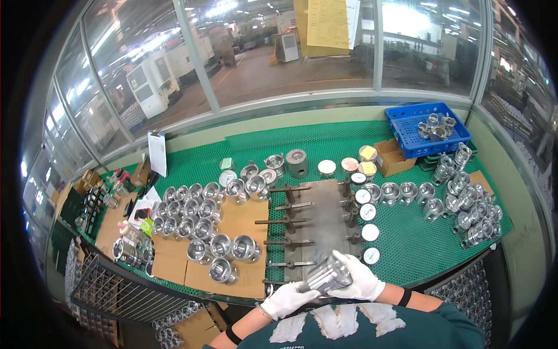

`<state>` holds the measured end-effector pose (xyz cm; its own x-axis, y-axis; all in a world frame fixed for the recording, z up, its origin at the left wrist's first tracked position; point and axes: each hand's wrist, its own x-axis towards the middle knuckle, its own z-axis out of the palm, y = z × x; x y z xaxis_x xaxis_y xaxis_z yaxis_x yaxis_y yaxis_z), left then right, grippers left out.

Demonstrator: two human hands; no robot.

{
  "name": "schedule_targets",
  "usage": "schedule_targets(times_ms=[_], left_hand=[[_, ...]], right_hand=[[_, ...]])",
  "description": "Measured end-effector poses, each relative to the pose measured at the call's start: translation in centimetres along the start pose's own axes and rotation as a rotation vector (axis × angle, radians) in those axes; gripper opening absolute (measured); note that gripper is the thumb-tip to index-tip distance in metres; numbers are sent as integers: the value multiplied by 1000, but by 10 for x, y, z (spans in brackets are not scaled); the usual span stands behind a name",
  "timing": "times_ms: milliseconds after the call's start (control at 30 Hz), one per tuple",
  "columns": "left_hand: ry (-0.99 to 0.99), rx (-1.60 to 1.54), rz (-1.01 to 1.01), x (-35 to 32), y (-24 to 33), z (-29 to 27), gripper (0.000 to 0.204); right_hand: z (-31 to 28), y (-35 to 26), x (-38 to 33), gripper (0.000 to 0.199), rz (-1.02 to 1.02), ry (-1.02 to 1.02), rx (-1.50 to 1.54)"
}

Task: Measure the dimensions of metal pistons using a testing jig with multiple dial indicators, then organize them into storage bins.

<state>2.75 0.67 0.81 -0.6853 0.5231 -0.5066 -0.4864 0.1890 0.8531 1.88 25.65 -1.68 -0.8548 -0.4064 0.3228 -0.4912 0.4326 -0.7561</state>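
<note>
A shiny metal piston, slightly blurred, is held tilted between my gloved hands at the front end of a grey metal plate. My right hand, in a white glove, wraps round its right side. My left hand, also gloved, grips its lower left edge; the fingertips there are partly hidden. Beyond them, the grey plate carries bars and clamps along its left side. Several white dial gauges line its right side.
Rows of pistons stand on brown cardboard to the left. More pistons are heaped at the right. A blue basket holding several pistons sits at the back right, beside a cardboard box. A grey cylinder stands behind the plate.
</note>
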Motion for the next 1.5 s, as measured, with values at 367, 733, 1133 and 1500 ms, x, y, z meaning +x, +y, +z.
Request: schedule_targets(times_ms=[367, 733, 1133, 1500], left_hand=[[324, 1175, 758, 47, -1, 8, 81], [412, 1098, 833, 72, -6, 9, 84], [299, 1024, 795, 72, -8, 13, 86], [337, 923, 801, 90, -10, 6, 96]], right_hand=[[9, -9, 2, 82, 53, -71, -312], [28, 32, -50, 75, 778, -118, 901], [62, 91, -91, 85, 523, -218, 234], [30, 34, -60, 80, 544, -148, 327]])
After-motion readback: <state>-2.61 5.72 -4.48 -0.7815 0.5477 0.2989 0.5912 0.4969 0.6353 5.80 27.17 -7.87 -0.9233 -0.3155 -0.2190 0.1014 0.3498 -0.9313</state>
